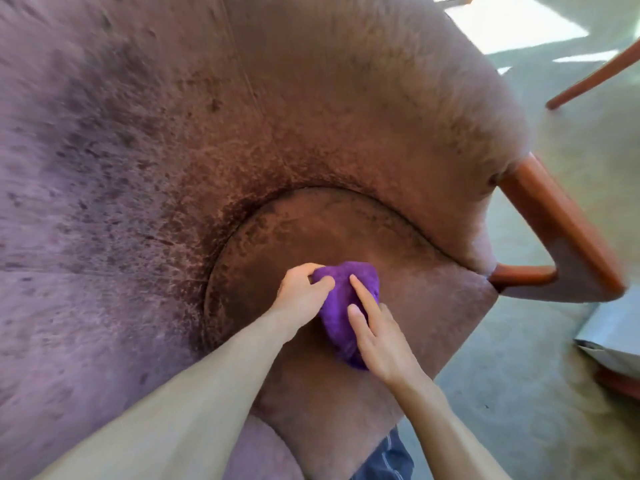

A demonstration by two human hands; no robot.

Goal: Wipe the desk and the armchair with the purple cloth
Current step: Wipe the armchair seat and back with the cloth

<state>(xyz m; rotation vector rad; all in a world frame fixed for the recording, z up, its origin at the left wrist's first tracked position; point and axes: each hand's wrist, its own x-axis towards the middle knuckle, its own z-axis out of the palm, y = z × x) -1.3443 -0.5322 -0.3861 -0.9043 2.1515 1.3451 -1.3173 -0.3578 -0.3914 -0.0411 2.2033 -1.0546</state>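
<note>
A mauve velvet armchair with wooden legs stands on pale carpet. The purple cloth, bunched, lies lengthwise along the seat, front to back. The left hand pinches its far end; the right hand presses flat, fingers spread.

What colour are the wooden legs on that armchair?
Reddish-orange brown, seen in the head view on the armchair's wooden legs at its right side.

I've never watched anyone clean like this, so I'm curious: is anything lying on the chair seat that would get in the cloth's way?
Nothing visible does. Both hands are already on the purple cloth: the left hand grips its edge and the right hand lies across it. The armchair seat around it shows only its own worn, mottled fabric.
</note>
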